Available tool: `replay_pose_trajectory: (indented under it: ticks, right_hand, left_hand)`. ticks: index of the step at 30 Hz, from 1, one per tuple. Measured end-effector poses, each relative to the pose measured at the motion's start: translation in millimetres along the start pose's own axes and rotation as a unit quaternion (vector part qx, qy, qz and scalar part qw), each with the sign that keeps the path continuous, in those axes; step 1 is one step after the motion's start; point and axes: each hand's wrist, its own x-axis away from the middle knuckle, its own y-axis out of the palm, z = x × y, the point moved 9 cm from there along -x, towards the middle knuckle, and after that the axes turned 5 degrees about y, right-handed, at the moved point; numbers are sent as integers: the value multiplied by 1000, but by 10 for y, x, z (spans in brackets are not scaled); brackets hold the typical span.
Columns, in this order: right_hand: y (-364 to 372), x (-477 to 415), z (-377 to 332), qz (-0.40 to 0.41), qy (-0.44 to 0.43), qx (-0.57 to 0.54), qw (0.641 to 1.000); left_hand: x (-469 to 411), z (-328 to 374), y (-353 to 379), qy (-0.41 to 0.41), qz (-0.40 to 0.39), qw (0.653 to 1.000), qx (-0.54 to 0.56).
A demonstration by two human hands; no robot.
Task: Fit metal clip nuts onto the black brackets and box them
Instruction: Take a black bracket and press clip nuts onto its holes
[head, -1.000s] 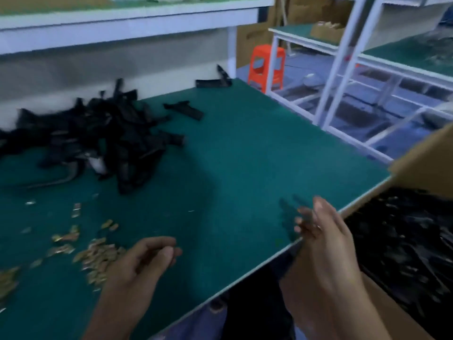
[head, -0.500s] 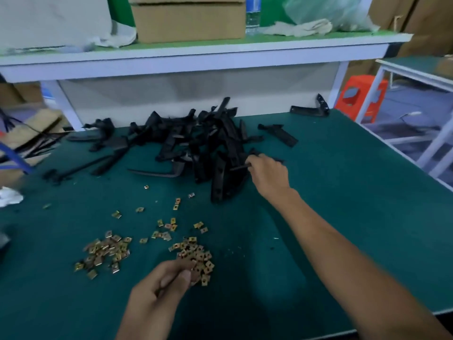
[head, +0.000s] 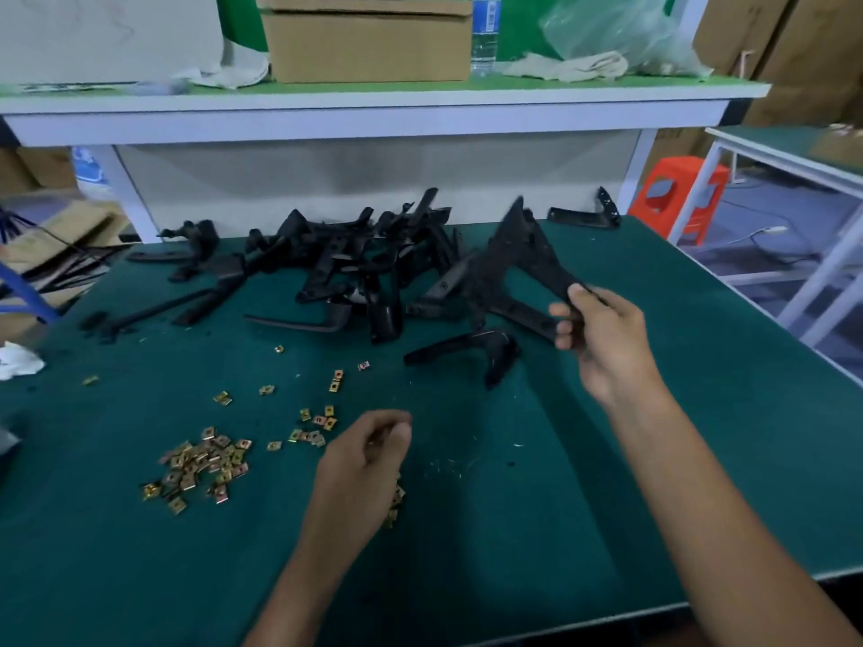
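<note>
A heap of black brackets (head: 355, 268) lies at the back of the green table (head: 654, 450). My right hand (head: 602, 338) grips a black bracket (head: 518, 259) by its lower end and holds it lifted above the heap's right side; the bracket is blurred. Brass-coloured clip nuts (head: 201, 464) lie scattered at the front left. My left hand (head: 364, 464) hovers over more clip nuts, fingers curled with the thumb against the fingertips; something small seems pinched there, but it is hard to make out.
A white shelf (head: 373, 114) crosses above the table's back, carrying a cardboard box (head: 369, 44), a water bottle (head: 485, 35), rags and a plastic bag. An orange stool (head: 677, 198) and another white-framed table (head: 789, 156) stand to the right. One lone bracket (head: 583, 217) lies at the back right.
My view swung from the box at the right back to the table. My right hand reached into the heap, took a bracket and lifted it clear. My left hand stayed over the nuts.
</note>
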Motion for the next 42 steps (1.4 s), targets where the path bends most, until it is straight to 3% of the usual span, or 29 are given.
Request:
replay_pose_trajectory:
  ticks: [2,3,6,8,11,13,15,17,18,20,24,27,29,30,31,32,34,37,39,42]
  right_hand:
    - [-17,-25,337,-12,156,-80,984]
    - [-37,5,454,-21,192,-82,978]
    - [-134,203,645,-41,215,-42,975]
    - [-196,450,761,-57,244,-50,967]
    - [-259,930,924,-108,287,-23,952]
    - [-279,1252,982,-155,295,-41,942]
    - [-275,1443,952,-188,261,-81,943]
    - [-385,1507,897,-195,171,-37,965]
    - [-405,1527,853,-198,112,11,974]
    - [-322,1623,880,-252,37,96,962]
    - [-235,1646,1036,-245,123,50,960]
    - [-77,1690,1214,-282,173,31,943]
    - [-57,1649,1256,-254,183,26,949]
    - [-87,1599,1269,-230,184,17,955]
    - [-108,1552,1272,-211,185,5,960]
    - [-115,1524,1264,-199,186,0,962]
    - [-124,1492,1270,-198,188,-10,962]
    - [-114,1480,1277,-207,183,-30,960]
    - [-99,1473,1255,-208,178,-37,961]
    - [-69,1439,1164,-216,158,-52,962]
  left_hand:
    - [-46,39,66,7,3,1000,12]
    - [-54,45,86,10,2,1000,17]
    - [-27,13,82,16,3,1000,14]
    - [32,5,108,44,-24,998,-44]
    - [164,169,224,169,-62,958,-222]
    - [295,309,291,260,-40,932,-249]
    - [364,291,242,210,-11,964,-162]
    - [422,136,351,77,-45,996,-7]
    - [470,84,475,26,-81,995,56]
    - [563,121,689,1,-158,982,102]
    - [487,212,688,26,-227,972,62]
    - [502,307,791,24,-372,925,70]
    - [293,202,684,40,-333,942,0]
    - [82,124,543,72,-264,957,-93]
    - [-130,48,370,112,-183,951,-221]
    - [-287,-11,227,137,-119,921,-346]
    - [-501,-196,112,133,-91,872,-462]
    - [-658,-380,148,135,-112,860,-479]
    - [-692,-308,170,160,-94,870,-457]
    - [-595,-142,173,133,-92,941,-298]
